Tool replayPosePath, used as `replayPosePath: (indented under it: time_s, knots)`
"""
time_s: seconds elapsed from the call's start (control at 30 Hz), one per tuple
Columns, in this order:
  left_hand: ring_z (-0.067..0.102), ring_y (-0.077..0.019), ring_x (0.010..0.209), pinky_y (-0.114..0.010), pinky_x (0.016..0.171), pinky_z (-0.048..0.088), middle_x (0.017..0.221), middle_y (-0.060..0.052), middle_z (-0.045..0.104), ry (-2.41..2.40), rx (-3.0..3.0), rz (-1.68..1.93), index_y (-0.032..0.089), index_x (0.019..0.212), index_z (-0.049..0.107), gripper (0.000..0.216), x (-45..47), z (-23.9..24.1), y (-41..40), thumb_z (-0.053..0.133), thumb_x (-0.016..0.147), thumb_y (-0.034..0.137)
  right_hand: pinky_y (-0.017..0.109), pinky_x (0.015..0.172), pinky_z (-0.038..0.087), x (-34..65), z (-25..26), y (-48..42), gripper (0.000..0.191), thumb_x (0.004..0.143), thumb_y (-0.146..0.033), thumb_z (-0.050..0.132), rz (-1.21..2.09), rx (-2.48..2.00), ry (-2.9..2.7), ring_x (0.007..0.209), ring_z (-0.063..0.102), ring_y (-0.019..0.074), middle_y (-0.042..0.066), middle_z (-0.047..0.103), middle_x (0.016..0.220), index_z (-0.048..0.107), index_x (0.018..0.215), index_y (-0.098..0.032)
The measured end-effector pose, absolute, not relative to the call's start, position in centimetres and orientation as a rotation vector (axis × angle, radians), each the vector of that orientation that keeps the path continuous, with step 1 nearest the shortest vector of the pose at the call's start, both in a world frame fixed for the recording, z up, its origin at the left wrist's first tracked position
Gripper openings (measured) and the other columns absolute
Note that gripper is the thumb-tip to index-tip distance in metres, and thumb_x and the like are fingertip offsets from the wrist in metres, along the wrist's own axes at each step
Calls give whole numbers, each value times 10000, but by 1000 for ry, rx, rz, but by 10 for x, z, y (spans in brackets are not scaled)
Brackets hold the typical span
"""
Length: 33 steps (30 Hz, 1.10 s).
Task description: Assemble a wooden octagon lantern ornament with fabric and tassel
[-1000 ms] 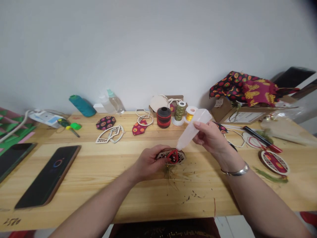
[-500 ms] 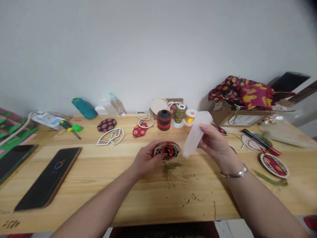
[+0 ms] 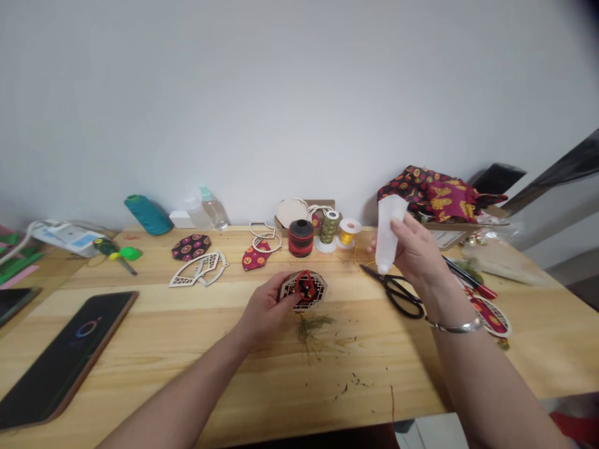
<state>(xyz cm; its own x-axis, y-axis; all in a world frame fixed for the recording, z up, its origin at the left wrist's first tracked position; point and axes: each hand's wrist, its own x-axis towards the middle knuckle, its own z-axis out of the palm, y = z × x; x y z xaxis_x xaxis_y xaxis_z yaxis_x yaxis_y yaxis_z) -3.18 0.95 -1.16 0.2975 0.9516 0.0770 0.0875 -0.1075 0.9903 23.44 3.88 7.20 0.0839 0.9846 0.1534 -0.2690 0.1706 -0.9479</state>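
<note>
My left hand is closed on the edge of a wooden lattice pendant with dark patterned cloth and red cord. A green tassel hangs from its lower side onto the table. My right hand grips a translucent white squeeze bottle, tilted with its narrow end down. Just below the bottle lie black-handled scissors, partly hidden by the right hand. Beyond my right wrist, a second pendant with red cloth is partly covered by the forearm.
Thread spools stand along the back, beside fan-shaped wooden pieces and cloth-covered pieces. A phone lies at left. At back right, patterned fabric tops a cardboard box. Thread clippings litter the front.
The view has turned to the right. My right hand has drawn the bottle away from the pendant and turned it more upright, uncovering the scissors. My left hand keeps its hold on the pendant.
</note>
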Motion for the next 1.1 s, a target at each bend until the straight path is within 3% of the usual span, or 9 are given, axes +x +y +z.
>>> replayPosePath:
  time_s: [0.07, 0.13, 0.3, 0.5, 0.77, 1.1]
  knots:
    - [647, -207, 988, -393, 899, 498, 1101, -82, 692, 1011, 1491, 994, 174, 1141, 587, 376, -32, -11, 9, 602, 777, 269, 262, 455, 525, 237, 73, 41, 722, 729, -279, 708, 1128, -974, -1007, 513, 617, 143, -42, 691, 737, 368, 1363, -345]
    - [647, -208, 988, -398, 898, 498, 1102, -84, 691, 1007, 1503, 996, 173, 1142, 589, 378, -32, -10, 9, 607, 778, 273, 241, 386, 495, 238, 73, 44, 752, 745, -232, 671, 1165, -1012, -997, 474, 597, 133, -42, 690, 765, 319, 1393, -380]
    - [649, -204, 984, -391, 898, 498, 1092, -81, 696, 999, 1513, 999, 175, 1128, 599, 362, -31, -6, 9, 609, 778, 267, 192, 301, 438, 241, 68, 57, 353, 783, -192, 577, 1388, -1057, -863, 417, 569, 112, 9, 685, 744, 580, 1135, -215]
    - [649, -180, 970, -352, 890, 501, 1080, -70, 699, 936, 1460, 1004, 172, 1129, 591, 345, -31, -6, 8, 603, 793, 249, 103, 257, 324, 242, 58, 73, 105, 865, -189, 459, 1488, -1116, -654, 345, 524, 89, -31, 576, 499, 547, 920, -205]
    - [647, -183, 973, -358, 897, 494, 1077, -71, 698, 928, 1447, 985, 165, 1129, 588, 347, -30, -5, 7, 601, 793, 249, 165, 324, 450, 254, 39, 94, 246, 965, -308, 227, 1349, -1182, -406, 528, 671, 176, 107, 675, 655, 434, 888, -198]
    - [646, -189, 980, -356, 890, 498, 1089, -71, 696, 951, 1465, 988, 178, 1140, 593, 359, -31, -8, 8, 608, 789, 251, 166, 349, 459, 251, 29, 120, 261, 978, -323, 181, 1333, -1144, -268, 538, 660, 145, 97, 667, 732, 376, 842, -216]
